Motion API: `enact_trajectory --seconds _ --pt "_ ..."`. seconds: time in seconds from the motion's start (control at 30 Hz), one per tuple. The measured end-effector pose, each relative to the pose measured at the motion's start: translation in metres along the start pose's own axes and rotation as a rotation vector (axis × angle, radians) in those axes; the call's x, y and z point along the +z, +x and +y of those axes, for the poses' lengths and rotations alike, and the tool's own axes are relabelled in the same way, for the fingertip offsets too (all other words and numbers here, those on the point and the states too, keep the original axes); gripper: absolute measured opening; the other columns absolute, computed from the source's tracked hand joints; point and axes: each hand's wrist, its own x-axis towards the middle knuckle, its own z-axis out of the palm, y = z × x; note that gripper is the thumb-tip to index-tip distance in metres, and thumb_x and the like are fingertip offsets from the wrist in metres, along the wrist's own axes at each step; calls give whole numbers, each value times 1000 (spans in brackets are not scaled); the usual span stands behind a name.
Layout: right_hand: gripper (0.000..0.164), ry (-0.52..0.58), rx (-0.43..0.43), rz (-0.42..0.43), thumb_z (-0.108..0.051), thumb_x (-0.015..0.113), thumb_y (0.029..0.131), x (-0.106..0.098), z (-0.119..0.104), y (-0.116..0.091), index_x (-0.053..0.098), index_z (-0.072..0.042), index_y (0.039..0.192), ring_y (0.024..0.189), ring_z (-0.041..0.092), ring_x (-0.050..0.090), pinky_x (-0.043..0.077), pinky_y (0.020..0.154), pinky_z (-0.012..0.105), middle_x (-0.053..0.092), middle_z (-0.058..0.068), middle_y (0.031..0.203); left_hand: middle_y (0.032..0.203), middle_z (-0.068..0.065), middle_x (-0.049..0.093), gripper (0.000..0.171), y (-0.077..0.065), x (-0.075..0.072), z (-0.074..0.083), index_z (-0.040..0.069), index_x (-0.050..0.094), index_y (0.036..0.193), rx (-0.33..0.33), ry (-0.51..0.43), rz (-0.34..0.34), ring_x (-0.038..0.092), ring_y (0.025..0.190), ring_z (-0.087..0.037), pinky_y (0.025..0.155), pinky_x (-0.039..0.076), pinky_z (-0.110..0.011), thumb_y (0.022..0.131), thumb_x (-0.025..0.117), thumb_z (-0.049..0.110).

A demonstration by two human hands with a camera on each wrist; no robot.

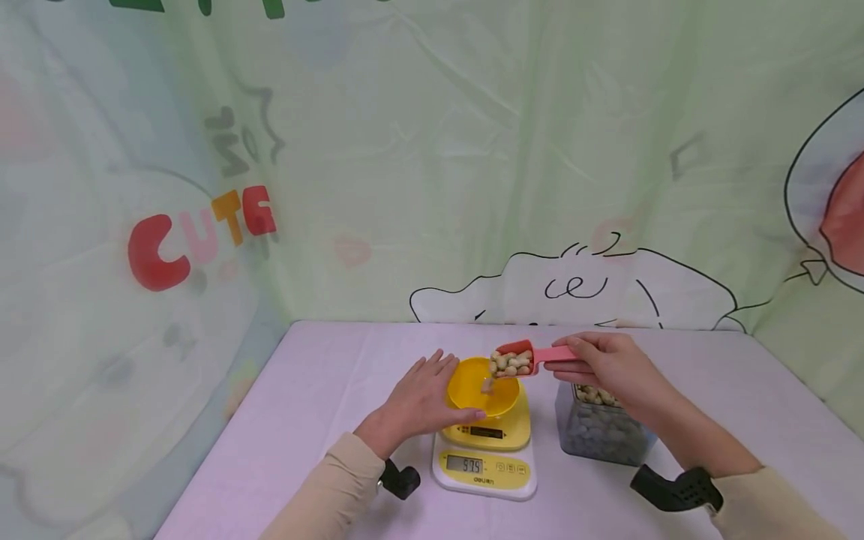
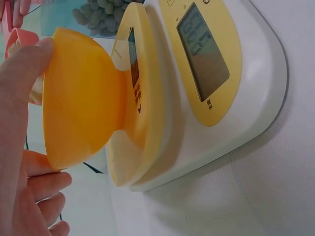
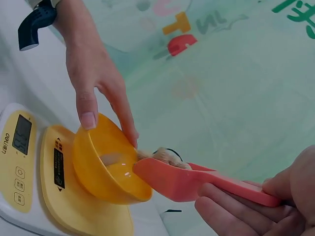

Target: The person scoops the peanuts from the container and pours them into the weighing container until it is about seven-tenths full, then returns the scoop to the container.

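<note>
A yellow bowl [image 1: 501,405] sits on the plate of a white-and-yellow kitchen scale [image 1: 484,486]. My left hand [image 1: 420,396] holds the bowl's rim, thumb on the near side and fingers round the far side. In my right hand [image 1: 622,367] is the handle of a red scoop [image 1: 555,354], pinched between thumb and fingers. Unshelled peanuts [image 1: 511,363] fill the scoop, whose mouth is over the bowl's right rim. A blurred peanut [image 3: 112,158] shows inside the bowl in the right wrist view. The scale's display [image 1: 464,464] seems to read 57.5 or similar.
A translucent bluish-grey container [image 1: 603,435] of peanuts stands right of the scale, under my right forearm. The table has a pale lilac cover [image 1: 324,375]. Printed cloth [image 1: 378,150] hangs at the back and sides.
</note>
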Motion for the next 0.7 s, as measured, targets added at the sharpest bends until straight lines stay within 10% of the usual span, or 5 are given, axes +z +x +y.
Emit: enact_trajectory --seconds 0.7 --pt "42 -153 -104 37 -21 45 107 4 -9 -12 51 8 136 100 23 73 60 83 32 61 29 126 158 -7 41 99 0 0 4 10 36 153 -3 -7 -3 27 151 -27 123 26 -47 82 58 75"
